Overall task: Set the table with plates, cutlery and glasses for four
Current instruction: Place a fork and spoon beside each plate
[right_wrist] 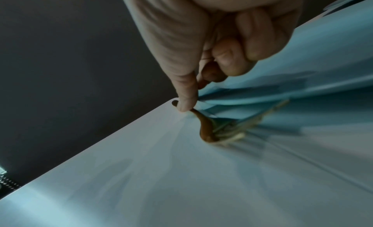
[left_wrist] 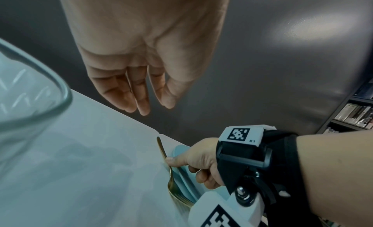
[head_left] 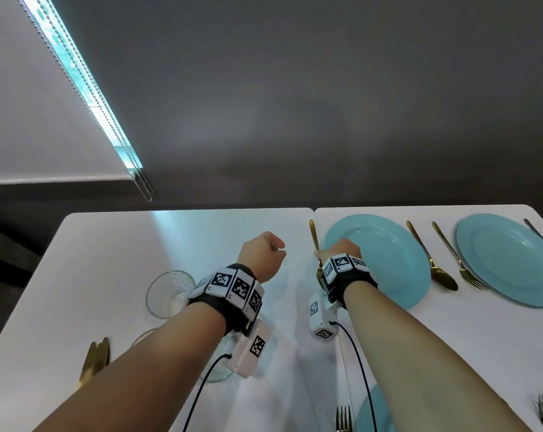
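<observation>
My curled right grip [head_left: 341, 251] thumbs the fork [head_left: 314, 235] beside a plate [head_left: 388, 260] at the tabletop's [head_left: 139, 244] far edge; left grip [head_left: 262, 254] hangs loose, holding nothing.

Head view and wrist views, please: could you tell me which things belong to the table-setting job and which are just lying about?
Job: blue plates, gold fork under the thumb of the right hand, gold spoon, glass.
Lying about: blind chain, bookshelf.

Fork [head_left: 314, 235] lies just left of the plate [head_left: 388, 260], spoon [head_left: 443, 277] right.
</observation>
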Tool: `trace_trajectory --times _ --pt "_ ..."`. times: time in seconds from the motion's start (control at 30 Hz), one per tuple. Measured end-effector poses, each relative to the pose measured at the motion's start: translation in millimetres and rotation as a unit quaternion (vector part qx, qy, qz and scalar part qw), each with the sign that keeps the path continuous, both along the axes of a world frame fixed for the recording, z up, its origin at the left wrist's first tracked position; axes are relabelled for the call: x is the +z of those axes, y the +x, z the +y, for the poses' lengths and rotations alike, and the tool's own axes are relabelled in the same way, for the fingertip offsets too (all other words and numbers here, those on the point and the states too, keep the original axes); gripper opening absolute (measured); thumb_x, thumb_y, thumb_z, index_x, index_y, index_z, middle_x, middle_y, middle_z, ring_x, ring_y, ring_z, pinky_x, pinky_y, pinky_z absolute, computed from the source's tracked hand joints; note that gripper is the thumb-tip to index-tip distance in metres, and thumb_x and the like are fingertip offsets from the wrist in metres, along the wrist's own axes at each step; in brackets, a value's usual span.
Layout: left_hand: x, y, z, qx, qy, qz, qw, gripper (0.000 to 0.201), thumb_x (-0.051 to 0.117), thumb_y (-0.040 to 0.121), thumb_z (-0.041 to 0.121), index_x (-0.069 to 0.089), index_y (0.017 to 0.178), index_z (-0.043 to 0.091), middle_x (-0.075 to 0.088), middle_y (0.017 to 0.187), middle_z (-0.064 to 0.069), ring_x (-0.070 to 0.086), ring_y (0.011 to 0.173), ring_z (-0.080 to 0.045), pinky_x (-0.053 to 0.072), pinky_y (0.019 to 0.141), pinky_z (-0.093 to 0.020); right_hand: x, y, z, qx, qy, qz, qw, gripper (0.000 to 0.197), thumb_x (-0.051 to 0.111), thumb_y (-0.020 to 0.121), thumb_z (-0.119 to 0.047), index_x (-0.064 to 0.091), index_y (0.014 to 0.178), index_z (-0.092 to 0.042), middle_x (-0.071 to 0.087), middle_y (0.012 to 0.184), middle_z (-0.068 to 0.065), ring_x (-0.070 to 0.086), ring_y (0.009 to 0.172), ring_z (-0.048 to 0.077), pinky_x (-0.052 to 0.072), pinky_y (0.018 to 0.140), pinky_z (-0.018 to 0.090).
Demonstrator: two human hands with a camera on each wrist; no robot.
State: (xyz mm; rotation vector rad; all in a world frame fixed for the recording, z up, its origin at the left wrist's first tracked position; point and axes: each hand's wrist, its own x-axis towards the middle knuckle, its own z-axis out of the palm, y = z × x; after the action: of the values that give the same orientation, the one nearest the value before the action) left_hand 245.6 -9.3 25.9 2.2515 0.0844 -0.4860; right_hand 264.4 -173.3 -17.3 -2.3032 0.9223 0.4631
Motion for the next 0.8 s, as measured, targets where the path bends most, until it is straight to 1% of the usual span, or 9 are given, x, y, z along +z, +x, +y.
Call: trace_trajectory --times 0.17,0.23,0.33,0.4,0.43,0.57,0.67,0.73,0.8 --pt "1 -8 -4 0.010 0.003 -0.004 1.000 0.023 0.051 0.093 0.018 0.059 0.114 0.012 0.063 0.114 -0.007 0.058 0.093 -0.021 0.046 0.081 -0.025 12 -9 -6 0.010 0.005 -0.017 1.000 0.039 0.069 0.082 -0.035 0.049 0.065 -0.008 0.059 0.080 0.007 0.056 0.072 0.025 0.045 0.067 0.028" --pt "4 -15 -7 0.009 0.004 -0.003 1.000 0.023 0.051 0.093 0.019 0.059 0.114 0.012 0.063 0.114 -0.006 0.058 0.094 -0.020 0.045 0.080 -0.023 22 -17 -8 0.023 0.008 -0.024 0.999 0.033 0.068 0.084 -0.035 0.057 0.077 -0.004 0.059 0.083 0.008 0.054 0.073 0.025 0.045 0.070 0.028" --pt "10 -28 -12 0.000 0.010 -0.011 1.000 0.024 0.052 0.093 0.020 0.060 0.114 0.012 0.064 0.114 -0.006 0.060 0.103 -0.022 0.044 0.081 -0.022 40 -34 -11 0.031 0.008 -0.033 0.999 0.037 0.066 0.085 -0.034 0.062 0.104 -0.002 0.064 0.101 0.010 0.062 0.091 0.030 0.045 0.077 0.030" --pt "14 -39 -15 -0.002 0.005 -0.009 1.000 0.024 0.052 0.092 0.020 0.060 0.114 0.012 0.064 0.114 -0.006 0.060 0.105 -0.022 0.045 0.082 -0.023 53 -48 -11 0.038 -0.006 -0.026 0.999 0.040 0.066 0.085 -0.034 0.061 0.109 -0.002 0.064 0.112 0.012 0.062 0.103 0.031 0.047 0.083 0.032" --pt "16 -45 -16 -0.004 0.002 -0.007 1.000 0.024 0.053 0.092 0.021 0.060 0.114 0.013 0.064 0.114 -0.006 0.060 0.105 -0.022 0.045 0.084 -0.024 59 -54 -13 0.039 -0.012 -0.020 0.999 0.040 0.066 0.085 -0.033 0.061 0.111 -0.003 0.064 0.115 0.012 0.061 0.105 0.031 0.047 0.084 0.032" --pt "21 -69 -14 -0.023 -0.004 -0.012 1.000 0.023 0.054 0.091 0.020 0.061 0.112 0.012 0.065 0.113 -0.006 0.060 0.107 -0.022 0.045 0.087 -0.024 81 -82 -15 0.052 -0.025 0.003 0.998 0.042 0.068 0.084 -0.031 0.059 0.115 -0.004 0.062 0.120 0.011 0.060 0.109 0.028 0.042 0.077 0.027" --pt "24 -92 -3 -0.028 -0.016 -0.019 0.999 0.022 0.055 0.090 0.020 0.061 0.110 0.012 0.067 0.111 -0.006 0.061 0.106 -0.023 0.046 0.091 -0.027 94 -108 -9 0.058 -0.039 0.013 0.998 0.045 0.069 0.083 -0.034 0.058 0.114 -0.005 0.062 0.115 0.010 0.060 0.108 0.026 0.045 0.080 0.028" --pt "23 -108 9 -0.015 -0.042 -0.027 0.999 0.022 0.055 0.090 0.018 0.061 0.109 0.012 0.067 0.110 -0.006 0.063 0.103 -0.024 0.049 0.092 -0.029 96 -125 0 0.069 -0.041 0.020 0.997 0.041 0.069 0.081 -0.038 0.057 0.106 -0.008 0.059 0.101 0.007 0.061 0.098 0.025 0.047 0.077 0.029" --pt "24 -125 24 0.003 -0.079 -0.038 0.996 0.022 0.056 0.090 0.016 0.060 0.110 0.010 0.065 0.105 -0.006 0.065 0.095 -0.023 0.052 0.080 -0.024 96 -141 13 0.082 -0.045 0.026 0.995 0.039 0.068 0.081 -0.042 0.055 0.095 -0.008 0.059 0.092 0.006 0.057 0.083 0.024 0.045 0.066 0.027"
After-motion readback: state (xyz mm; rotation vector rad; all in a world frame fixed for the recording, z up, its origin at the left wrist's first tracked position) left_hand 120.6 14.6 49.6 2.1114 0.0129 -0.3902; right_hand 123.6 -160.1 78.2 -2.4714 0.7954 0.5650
